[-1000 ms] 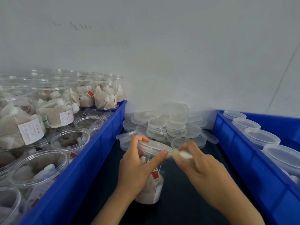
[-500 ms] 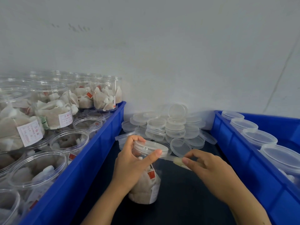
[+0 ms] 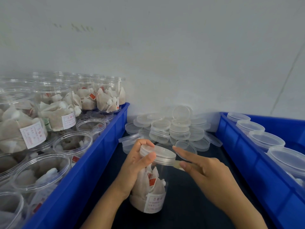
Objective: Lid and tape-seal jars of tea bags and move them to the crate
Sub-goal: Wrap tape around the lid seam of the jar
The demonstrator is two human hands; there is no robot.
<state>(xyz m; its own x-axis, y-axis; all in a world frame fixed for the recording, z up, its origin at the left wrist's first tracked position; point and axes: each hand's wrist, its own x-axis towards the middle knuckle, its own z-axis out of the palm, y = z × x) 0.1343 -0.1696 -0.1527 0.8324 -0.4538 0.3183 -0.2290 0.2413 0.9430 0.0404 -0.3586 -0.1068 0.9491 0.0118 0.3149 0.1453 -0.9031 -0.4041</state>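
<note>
Lidded jar [image 3: 149, 189] of tea bags, tilted over the dark surface [image 3: 189, 204] between two blue crates. Its white label [image 3: 154, 204] carries print too blurred to read. Left hand [image 3: 137, 164] grips the jar at the lid [image 3: 158, 154]; right hand [image 3: 203, 169] pinches a tape strip [image 3: 177, 164] (running from the lid's rim). Loose lids [image 3: 175, 128] are heaped behind; the left crate [image 3: 92, 162] holds open jars, the right crate [image 3: 247, 162] lidded ones.

A dark worktop [image 3: 189, 204] carries two blue crates [image 3: 92, 162] [image 3: 257, 171], a lid pile [image 3: 173, 128] at its back edge, and a jar [image 3: 153, 195].
</note>
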